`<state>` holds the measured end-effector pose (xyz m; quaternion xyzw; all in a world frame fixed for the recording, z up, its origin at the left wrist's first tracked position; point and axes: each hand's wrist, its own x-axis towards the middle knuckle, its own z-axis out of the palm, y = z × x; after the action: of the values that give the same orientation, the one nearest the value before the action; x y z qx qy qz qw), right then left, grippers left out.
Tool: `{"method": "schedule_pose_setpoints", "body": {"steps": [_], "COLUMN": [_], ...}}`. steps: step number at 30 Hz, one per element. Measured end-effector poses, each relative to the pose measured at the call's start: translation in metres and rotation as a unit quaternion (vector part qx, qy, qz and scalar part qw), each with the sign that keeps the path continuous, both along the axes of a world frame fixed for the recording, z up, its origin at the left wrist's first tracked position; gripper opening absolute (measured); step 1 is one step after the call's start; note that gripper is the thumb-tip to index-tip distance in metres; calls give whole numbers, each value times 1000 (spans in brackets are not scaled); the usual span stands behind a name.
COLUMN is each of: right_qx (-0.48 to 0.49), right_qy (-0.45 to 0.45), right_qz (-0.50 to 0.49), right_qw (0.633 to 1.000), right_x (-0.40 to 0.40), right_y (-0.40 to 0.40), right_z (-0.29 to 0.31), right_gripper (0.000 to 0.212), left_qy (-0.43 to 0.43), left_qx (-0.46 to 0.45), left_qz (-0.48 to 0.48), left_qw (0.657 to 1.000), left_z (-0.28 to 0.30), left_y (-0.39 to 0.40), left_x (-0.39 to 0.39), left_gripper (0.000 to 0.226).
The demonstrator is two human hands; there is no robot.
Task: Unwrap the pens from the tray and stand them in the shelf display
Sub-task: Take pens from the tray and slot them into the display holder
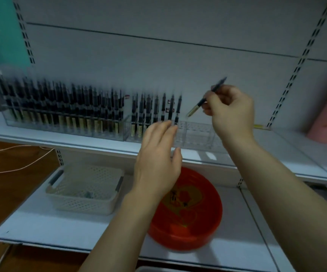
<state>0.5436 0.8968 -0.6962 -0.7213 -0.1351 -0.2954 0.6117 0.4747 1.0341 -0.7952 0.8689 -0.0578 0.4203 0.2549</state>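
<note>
Below both hands [229, 110], basket [84, 195] beside red bowl [194, 218].

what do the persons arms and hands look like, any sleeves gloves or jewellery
Both forearms are bare as far as the frame shows, with no sleeves in view. The left hand and right hand wear no gloves, and no rings, watch or bracelet show on the visible sides.

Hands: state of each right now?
Left hand: open, fingers straight, holding nothing, by the display.
Right hand: pinching a pen, tilted above the display.
</note>
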Motion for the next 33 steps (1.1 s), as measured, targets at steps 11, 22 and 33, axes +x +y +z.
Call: {"method": "schedule_pose_setpoints", "body": {"steps": [11, 22, 33], "right_qx": [-304, -411, -393], "right_qy": [29, 29, 63], "right_qz": [-23, -17, -17], "right_qw": [952, 911, 917], "right_x": [32, 37, 30], "right_y": [15, 16, 9], "right_z": [-3, -3, -19], "right_gripper": [15, 13, 31], "left_qy": [23, 21, 22], "left_qx": [16, 11, -50], "left_qz": [17, 23, -17], "left_qw": [999, 999, 998], "left_z": [-7, -3, -2], "left_y": [-1, 6, 4], "left_x": [9, 17, 13], "left_gripper": [49, 47, 53]}}
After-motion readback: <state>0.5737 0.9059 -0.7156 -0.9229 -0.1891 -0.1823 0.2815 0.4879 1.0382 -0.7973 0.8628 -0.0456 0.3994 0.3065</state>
